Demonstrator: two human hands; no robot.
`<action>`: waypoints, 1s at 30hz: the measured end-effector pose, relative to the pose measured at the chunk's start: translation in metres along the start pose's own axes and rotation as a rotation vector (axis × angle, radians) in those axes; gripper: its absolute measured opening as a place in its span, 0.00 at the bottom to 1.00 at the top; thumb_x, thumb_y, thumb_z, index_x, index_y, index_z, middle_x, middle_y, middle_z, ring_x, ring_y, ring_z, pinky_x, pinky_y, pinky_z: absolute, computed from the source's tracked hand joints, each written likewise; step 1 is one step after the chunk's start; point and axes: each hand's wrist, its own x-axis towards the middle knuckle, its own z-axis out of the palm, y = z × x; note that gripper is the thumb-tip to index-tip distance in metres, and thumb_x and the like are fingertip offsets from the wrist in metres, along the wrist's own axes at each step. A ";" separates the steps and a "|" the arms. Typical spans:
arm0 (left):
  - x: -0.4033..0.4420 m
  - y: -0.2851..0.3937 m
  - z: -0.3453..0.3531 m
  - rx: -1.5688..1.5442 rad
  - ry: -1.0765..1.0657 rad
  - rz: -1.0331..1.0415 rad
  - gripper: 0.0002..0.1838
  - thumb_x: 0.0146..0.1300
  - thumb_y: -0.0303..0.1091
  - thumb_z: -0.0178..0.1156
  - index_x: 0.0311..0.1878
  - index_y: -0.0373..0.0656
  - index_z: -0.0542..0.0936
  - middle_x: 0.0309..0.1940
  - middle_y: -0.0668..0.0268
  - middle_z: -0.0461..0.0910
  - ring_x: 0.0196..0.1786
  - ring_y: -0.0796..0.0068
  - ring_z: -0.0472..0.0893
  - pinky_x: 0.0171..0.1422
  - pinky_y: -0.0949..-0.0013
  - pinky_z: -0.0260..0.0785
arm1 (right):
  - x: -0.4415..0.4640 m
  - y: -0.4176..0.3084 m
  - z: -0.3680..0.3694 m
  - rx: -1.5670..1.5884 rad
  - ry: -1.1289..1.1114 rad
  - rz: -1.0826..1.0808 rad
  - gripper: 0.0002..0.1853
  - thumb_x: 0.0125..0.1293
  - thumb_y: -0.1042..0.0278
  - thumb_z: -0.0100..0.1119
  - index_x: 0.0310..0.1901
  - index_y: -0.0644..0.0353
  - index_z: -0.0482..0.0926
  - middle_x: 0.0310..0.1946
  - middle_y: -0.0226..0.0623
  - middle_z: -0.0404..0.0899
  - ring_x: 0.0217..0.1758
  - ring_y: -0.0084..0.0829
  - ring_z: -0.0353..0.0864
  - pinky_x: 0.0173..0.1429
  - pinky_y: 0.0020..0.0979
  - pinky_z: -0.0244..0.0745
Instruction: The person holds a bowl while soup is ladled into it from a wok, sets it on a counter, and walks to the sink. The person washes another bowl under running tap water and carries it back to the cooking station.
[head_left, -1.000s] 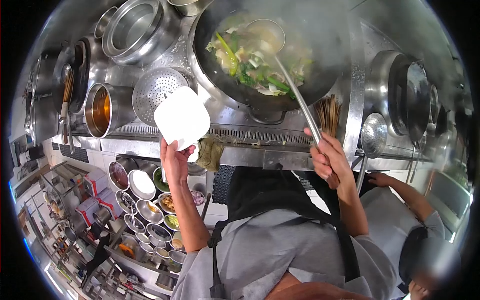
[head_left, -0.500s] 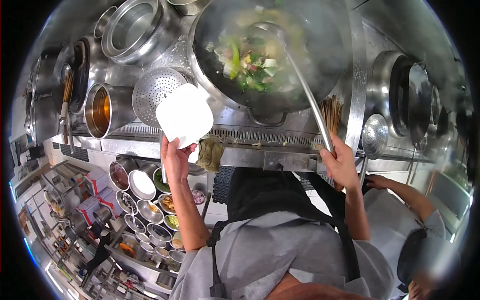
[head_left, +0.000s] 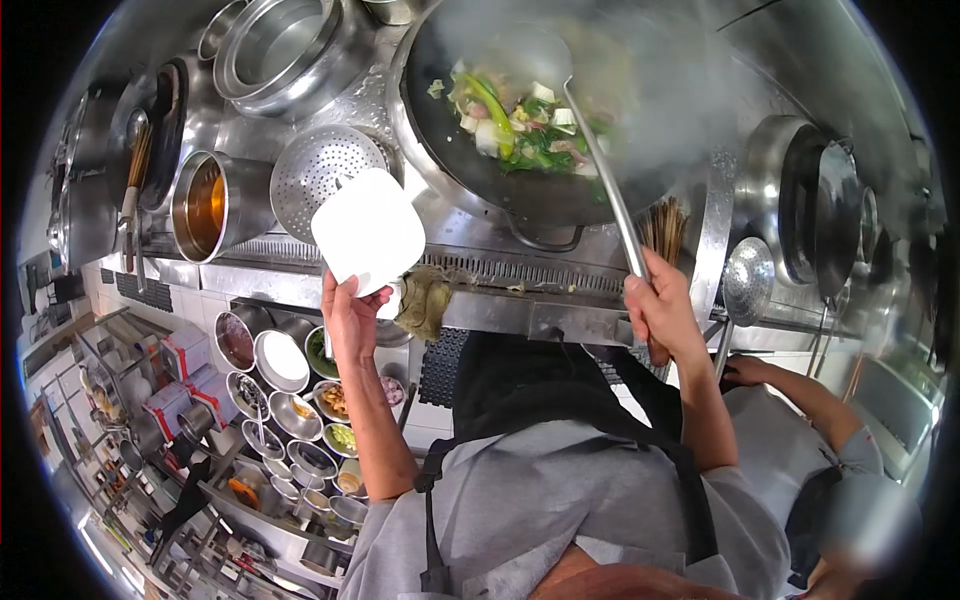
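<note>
My left hand [head_left: 350, 312] is closed on the near edge of a white, rounded-square plate [head_left: 368, 228], held to the left of the wok. In my right hand [head_left: 664, 312] is the long handle of a metal ladle [head_left: 606, 172]. The ladle's head lies in the large dark wok [head_left: 470, 185], partly veiled by steam. White cubes, green leaves and other pieces of food [head_left: 520, 125] sit in the wok, beside the ladle. A crumpled brownish cloth [head_left: 424, 302] rests on the stove edge just right of my left hand.
A perforated skimmer [head_left: 322, 175] and a pot of amber liquid [head_left: 204, 225] stand left of the wok. Several ingredient bowls [head_left: 298, 415] are at lower left. A bamboo brush [head_left: 663, 228] lies near my right hand. Another person's arm [head_left: 795, 385] is at right.
The ladle's head has shifted slightly within the wok, and the food sits in a different spread. Steam has thickened at right. My left hand keeps the plate in nearly the same place.
</note>
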 end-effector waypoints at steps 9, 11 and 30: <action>0.004 0.002 -0.006 0.004 -0.016 0.001 0.22 0.71 0.29 0.53 0.67 0.38 0.72 0.48 0.54 0.84 0.37 0.60 0.86 0.41 0.61 0.82 | -0.005 -0.002 0.008 -0.101 0.181 -0.078 0.30 0.75 0.74 0.57 0.77 0.64 0.66 0.22 0.24 0.70 0.15 0.15 0.66 0.19 0.24 0.63; 0.001 0.003 -0.011 0.003 0.012 0.006 0.22 0.71 0.29 0.53 0.67 0.38 0.72 0.48 0.54 0.85 0.38 0.60 0.86 0.41 0.61 0.83 | -0.001 -0.008 0.001 -0.219 0.310 -0.108 0.32 0.74 0.75 0.60 0.77 0.62 0.66 0.22 0.23 0.71 0.17 0.14 0.64 0.20 0.24 0.62; 0.007 0.007 0.011 0.011 -0.019 0.001 0.22 0.72 0.29 0.53 0.67 0.38 0.71 0.47 0.56 0.84 0.39 0.60 0.87 0.43 0.60 0.83 | -0.064 0.021 -0.024 0.183 0.105 0.062 0.13 0.80 0.71 0.49 0.61 0.65 0.73 0.22 0.28 0.71 0.13 0.16 0.68 0.17 0.23 0.66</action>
